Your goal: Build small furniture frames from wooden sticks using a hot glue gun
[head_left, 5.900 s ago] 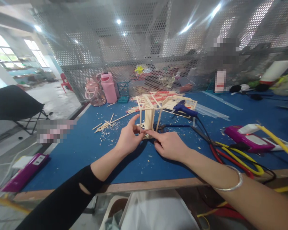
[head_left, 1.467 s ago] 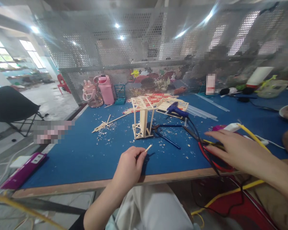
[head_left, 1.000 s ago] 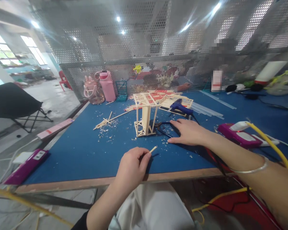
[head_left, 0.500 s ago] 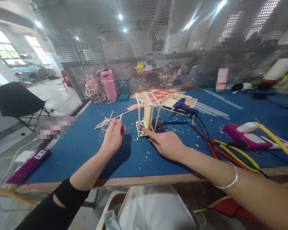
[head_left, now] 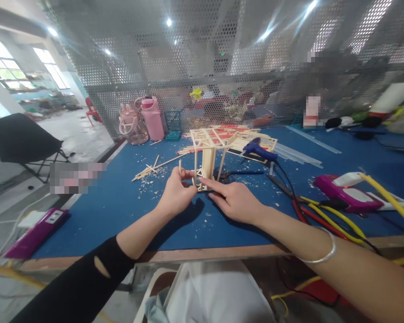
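At the foot of the stick frame (head_left: 207,154), near the middle of the blue counter (head_left: 121,211), the fingers (head_left: 187,174) of the left hand (head_left: 177,195) pinch a short wooden stick (head_left: 180,167) upright between thumb and forefinger, its lower end hidden in the grip. Held this way, the stick stands parallel to the frame's legs and just left of them, which looks like lining it up against the base. The right hand (head_left: 234,200) lies low on the counter with its fingers spread and loosely extended, the forefinger (head_left: 207,183) touching the bottom rail of the frame, seemingly to steady the light structure. It holds nothing.

The left forearm rises from the near edge at a slant, in a black sleeve (head_left: 77,287), with the wrist bent slightly inward. The right forearm comes in from the near right, a silver bangle (head_left: 318,255) on the wrist, palm down.

Farther back, a blue glue gun (head_left: 257,150) rests on a flat stick panel (head_left: 252,142), within reach. Loose sticks (head_left: 151,169) and shavings lie to the left; cables (head_left: 326,215) and a purple power strip (head_left: 348,195) lie to the right.
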Motion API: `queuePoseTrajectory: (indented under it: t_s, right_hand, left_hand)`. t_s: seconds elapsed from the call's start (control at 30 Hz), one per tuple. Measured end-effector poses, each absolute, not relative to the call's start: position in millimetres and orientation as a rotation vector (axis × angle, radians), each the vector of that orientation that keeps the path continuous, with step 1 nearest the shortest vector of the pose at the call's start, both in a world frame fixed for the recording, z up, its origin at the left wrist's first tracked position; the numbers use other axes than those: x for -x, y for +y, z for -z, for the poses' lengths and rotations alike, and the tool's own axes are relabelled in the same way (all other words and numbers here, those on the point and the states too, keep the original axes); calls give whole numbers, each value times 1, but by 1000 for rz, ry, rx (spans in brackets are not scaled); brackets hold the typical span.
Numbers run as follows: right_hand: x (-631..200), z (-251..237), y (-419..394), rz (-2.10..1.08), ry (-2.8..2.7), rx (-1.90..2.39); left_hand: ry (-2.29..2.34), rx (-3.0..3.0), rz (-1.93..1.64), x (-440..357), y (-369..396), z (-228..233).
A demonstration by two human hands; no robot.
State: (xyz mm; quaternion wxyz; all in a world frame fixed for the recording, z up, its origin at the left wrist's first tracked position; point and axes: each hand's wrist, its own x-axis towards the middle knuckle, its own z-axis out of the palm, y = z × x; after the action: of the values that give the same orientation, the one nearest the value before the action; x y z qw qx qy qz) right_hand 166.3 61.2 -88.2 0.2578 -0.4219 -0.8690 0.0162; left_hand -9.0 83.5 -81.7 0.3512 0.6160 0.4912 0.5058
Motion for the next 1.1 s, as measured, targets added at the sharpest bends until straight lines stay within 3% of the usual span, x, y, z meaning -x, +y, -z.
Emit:
queuePoseTrajectory:
  t_s: [0.3, 0.63, 1.1]
  right_hand:
    - [-175, 91, 60, -170, -1840, 957]
    - [-175, 87, 59, -282, -1746, 1061]
    - [-169, 89, 64, -75, -2316, 1281]
  left_hand:
    - [1251, -1771, -1273, 2, 88, 89]
    - [1178, -1706, -1337, 1, 93, 92]
    - [1278, -1811, -1288, 1, 91, 97]
